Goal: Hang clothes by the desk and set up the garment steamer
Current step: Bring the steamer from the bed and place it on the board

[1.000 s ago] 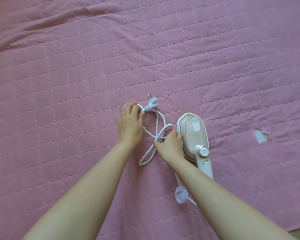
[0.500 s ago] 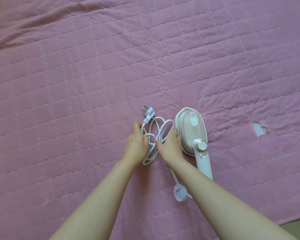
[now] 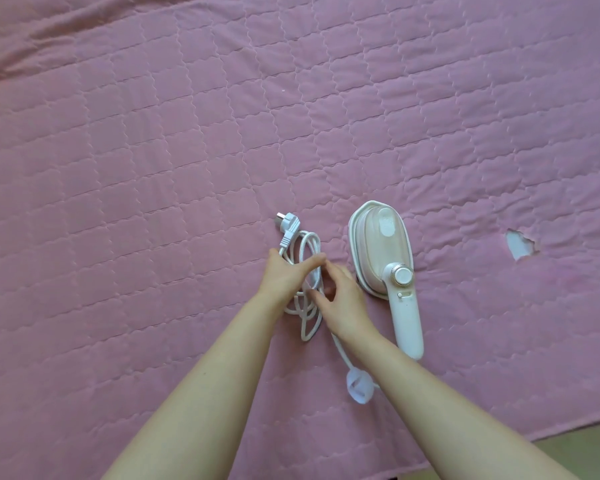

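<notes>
A white and pink hand-held garment steamer (image 3: 383,251) lies flat on the pink quilt (image 3: 187,150), handle toward me. Its white cord (image 3: 310,242) is gathered into a loose coil left of it, and the plug (image 3: 288,225) sticks out at the coil's far end. My left hand (image 3: 286,277) grips the coil, thumb across the strands. My right hand (image 3: 345,301) sits between coil and steamer with relaxed fingers, holding nothing that I can see. A white strap loop (image 3: 359,386) on the cord lies near my right forearm.
The quilt covers nearly the whole view. It has a small torn hole (image 3: 520,244) to the right of the steamer. The quilt's near edge and a strip of floor (image 3: 586,445) show at the bottom right.
My left hand brought the plug end in and bunched the spread-out loops into one narrow coil. My right hand has let go of the cord and eased back.
</notes>
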